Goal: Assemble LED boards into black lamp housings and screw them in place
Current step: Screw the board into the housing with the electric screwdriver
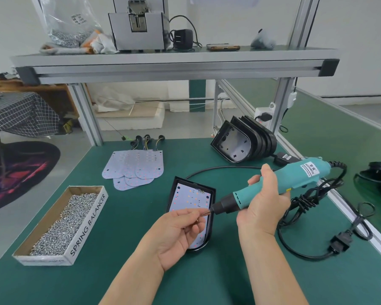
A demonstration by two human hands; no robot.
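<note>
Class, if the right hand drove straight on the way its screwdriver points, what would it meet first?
Probably the left hand, whose fingers pinch the screwdriver bit; depth is unclear.

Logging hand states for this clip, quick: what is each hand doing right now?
Left hand: pinches a small screw at the driver's bit.
Right hand: grips the teal electric screwdriver.
</note>
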